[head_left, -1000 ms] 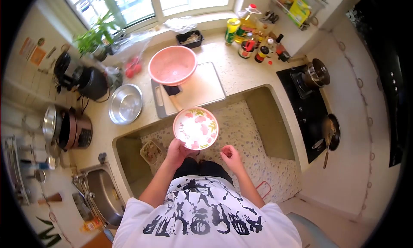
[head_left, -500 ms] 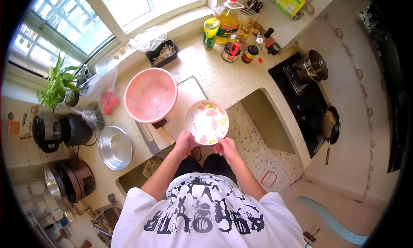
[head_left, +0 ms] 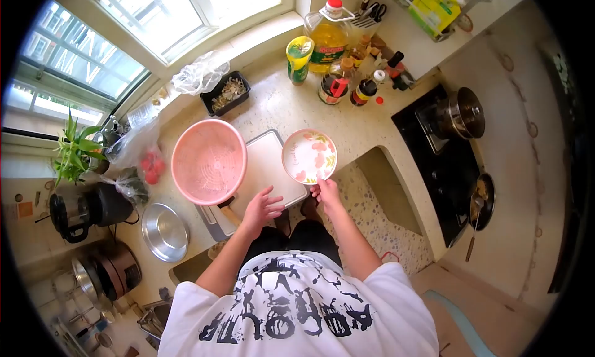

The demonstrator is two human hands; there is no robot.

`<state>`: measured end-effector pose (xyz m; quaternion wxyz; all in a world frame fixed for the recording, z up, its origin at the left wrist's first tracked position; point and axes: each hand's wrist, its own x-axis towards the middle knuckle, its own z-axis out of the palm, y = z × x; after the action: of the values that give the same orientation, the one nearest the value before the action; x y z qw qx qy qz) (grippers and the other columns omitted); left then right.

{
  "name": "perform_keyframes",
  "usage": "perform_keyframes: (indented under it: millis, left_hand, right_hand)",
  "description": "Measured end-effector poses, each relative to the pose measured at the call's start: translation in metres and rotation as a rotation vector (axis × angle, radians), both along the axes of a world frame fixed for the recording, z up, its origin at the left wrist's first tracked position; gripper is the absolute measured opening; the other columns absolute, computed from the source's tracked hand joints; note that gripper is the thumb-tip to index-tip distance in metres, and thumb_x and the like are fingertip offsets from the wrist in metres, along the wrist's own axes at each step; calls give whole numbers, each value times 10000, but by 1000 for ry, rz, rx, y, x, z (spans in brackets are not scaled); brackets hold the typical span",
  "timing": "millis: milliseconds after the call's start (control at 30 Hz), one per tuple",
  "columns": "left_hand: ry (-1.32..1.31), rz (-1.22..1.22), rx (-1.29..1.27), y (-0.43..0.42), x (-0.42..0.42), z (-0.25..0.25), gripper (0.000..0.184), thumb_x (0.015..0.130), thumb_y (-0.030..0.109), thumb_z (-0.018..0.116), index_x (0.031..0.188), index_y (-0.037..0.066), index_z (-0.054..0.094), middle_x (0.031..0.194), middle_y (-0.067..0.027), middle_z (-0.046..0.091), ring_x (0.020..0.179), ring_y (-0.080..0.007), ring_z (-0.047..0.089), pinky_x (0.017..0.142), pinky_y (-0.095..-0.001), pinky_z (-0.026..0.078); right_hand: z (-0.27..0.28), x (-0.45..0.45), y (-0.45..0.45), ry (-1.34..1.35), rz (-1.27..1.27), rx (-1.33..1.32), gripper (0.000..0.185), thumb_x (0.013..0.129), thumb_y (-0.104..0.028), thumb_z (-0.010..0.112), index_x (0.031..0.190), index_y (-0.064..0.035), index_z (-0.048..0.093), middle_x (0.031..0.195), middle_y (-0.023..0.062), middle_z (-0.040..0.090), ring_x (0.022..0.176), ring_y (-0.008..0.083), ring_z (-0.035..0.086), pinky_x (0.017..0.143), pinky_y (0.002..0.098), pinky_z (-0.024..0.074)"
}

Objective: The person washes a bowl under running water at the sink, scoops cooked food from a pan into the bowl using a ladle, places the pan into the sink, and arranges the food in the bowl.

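A white plate [head_left: 309,157] with a pink flower pattern is over the counter's edge, at the right side of the cutting board [head_left: 266,165]. My right hand [head_left: 326,191] pinches its near rim. My left hand [head_left: 263,211] is off the plate, with its fingers spread and nothing in them, over the near part of the board. A pink plastic colander [head_left: 209,162] stands on the board's left part. From under it sticks out the wooden handle of a knife [head_left: 230,214]; the blade is hidden.
To the left stand a metal basin [head_left: 165,232], a black coffee maker [head_left: 80,211] and a cooker [head_left: 111,270]. Oil [head_left: 328,38] and sauce bottles [head_left: 363,92] line the back. At right, the stove [head_left: 434,165] bears a pot [head_left: 462,113] and a frying pan [head_left: 482,202].
My left hand has let go of the plate and opened, moving slightly left. The plate, in my right hand, has moved forward and a little right. The view has shifted slightly.
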<state>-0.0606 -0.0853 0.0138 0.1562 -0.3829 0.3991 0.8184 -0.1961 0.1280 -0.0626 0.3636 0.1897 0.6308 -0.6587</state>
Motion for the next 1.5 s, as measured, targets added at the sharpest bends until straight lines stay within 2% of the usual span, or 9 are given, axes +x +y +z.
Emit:
perform_keyframes:
  millis: [133,367,533,867,1033,1133,1233,1400,1500]
  left_hand:
    - [-36,20,25,6,3,1,576,1037,320,378,1544,52,336,1299,-191,638,1070,-279,678,913,-368,538]
    - [-33,80,53,12,-8,3,572,1043,364,386,1528,60,364,1305,-185,635,1074,-274,675,921,-358,533]
    - [-16,102,41,13,-10,3,595,1039,406,410,1523,62,371,1308,-177,635,1078,-266,671,924,-359,531]
    - [7,79,31,7,-8,12,574,1029,381,417,1507,63,391,1283,-166,647,1060,-252,677,915,-352,536]
    - [62,17,54,9,-10,15,533,1032,351,416,1482,66,413,1238,-164,666,1031,-251,692,871,-339,557]
    - [91,-79,98,15,-16,8,523,1028,338,412,1479,73,420,1233,-158,671,1028,-252,690,866,-339,553]
    - [97,-243,128,34,-30,1,512,1024,317,391,1479,83,426,1227,-149,675,1032,-256,685,882,-350,543]
    - [151,-571,97,88,-61,24,479,1043,297,394,1474,98,460,1288,-139,663,1088,-245,671,950,-366,511]
    - [265,-700,67,132,-81,45,469,1043,303,407,1460,97,471,1288,-142,664,1096,-254,668,953,-373,509]
  right_hand:
    - [-22,-32,-5,-61,1,-22,250,1020,-254,531,969,-22,607,776,66,677,583,102,562,451,235,383]
    - [-46,-51,-6,-120,-13,-24,242,1025,-266,537,998,-30,586,804,77,688,606,116,585,456,238,397]
    - [-48,-56,-2,-144,-16,-21,234,1037,-270,524,977,-50,577,794,62,675,605,119,598,447,226,404]
    - [-53,-52,3,-153,36,-2,280,1044,-328,545,976,-61,592,816,58,673,603,114,614,418,229,394]
    - [-25,-38,25,-92,78,71,303,1031,-343,573,1107,-57,637,846,53,674,607,111,621,430,224,401]
    - [-3,-23,61,1,-20,175,298,1031,-315,577,1199,-79,645,869,47,681,618,106,622,458,219,421]
    - [19,-4,124,206,-184,216,273,1034,-283,573,1222,-98,646,904,40,688,632,99,622,483,216,433]
    - [83,27,248,492,-498,430,270,1035,-265,575,1245,-109,642,928,25,688,659,86,613,511,210,433]
    - [143,38,304,619,-682,500,286,1020,-222,592,1279,-107,627,915,9,669,689,96,608,543,216,441]
